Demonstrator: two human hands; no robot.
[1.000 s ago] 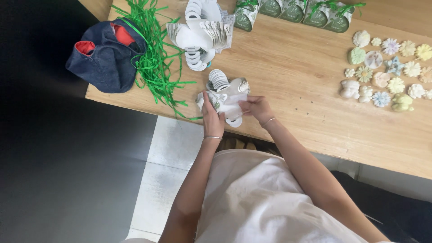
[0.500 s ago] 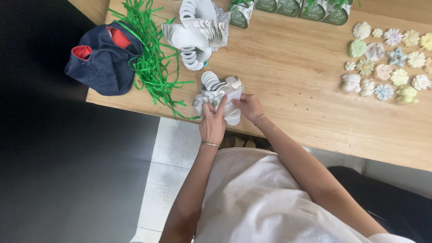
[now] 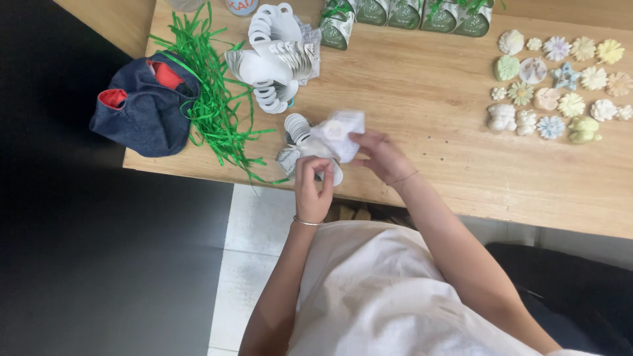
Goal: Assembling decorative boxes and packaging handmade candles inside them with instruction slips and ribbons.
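While the white-shirted person is leaning in from the bottom of the frame, the left hand (image 3: 312, 190) is pinching the lower edge of a small white paper box (image 3: 322, 142) at the wooden table's (image 3: 428, 125) near edge, frame centre, fingers closed on it. The right hand (image 3: 381, 155) is gripping the box's right flap, now lifted and unfolded more than half a second ago, so folding looks underway. Farther up, a stack of flat white box blanks (image 3: 277, 56) is lying beside green paper shreds (image 3: 211, 99) and a denim pouch (image 3: 146, 105), upper left. Pastel flower-shaped soaps (image 3: 560, 82) are sitting upper right; green gift boxes (image 3: 409, 13) are lining the top edge.
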